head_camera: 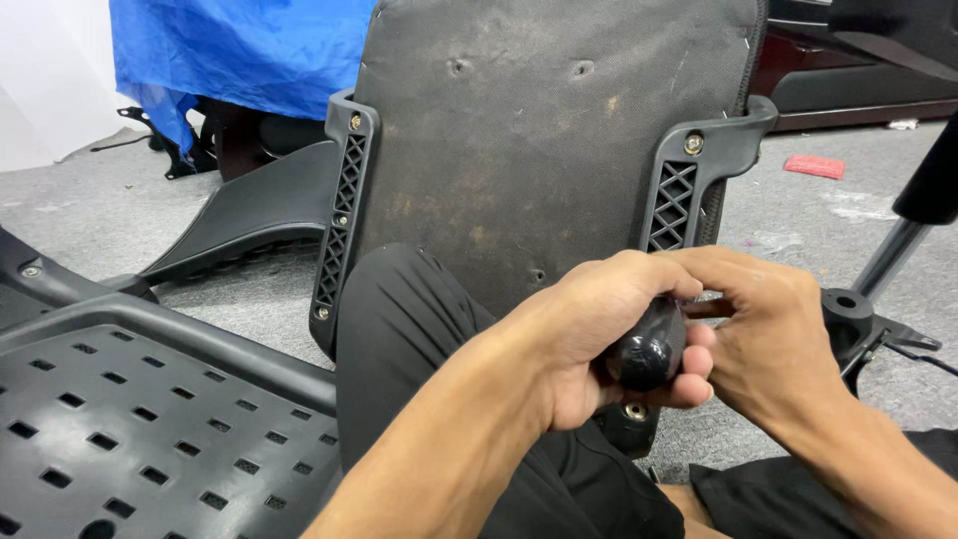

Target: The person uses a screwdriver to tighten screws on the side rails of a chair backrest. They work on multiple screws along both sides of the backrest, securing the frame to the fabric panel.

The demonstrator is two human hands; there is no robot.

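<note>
L hand (599, 339) wrapped tight round black tool handle (649, 346), palm over its butt end. R hand (773, 334) pinching at the shaft near the tip, fingers bunched; tip itself hidden, can't tell what it sits in. Seat underside (539, 140) stands upright just behind both hands, armrest bracket (684, 185) right above R fingers. Risk: tip slips off fastener if I twist at an angle → skinned knuckles on bracket.

Both forearms are bare, no sleeves, watch or rings showing, and the legs (419, 339) wear black trousers.
</note>
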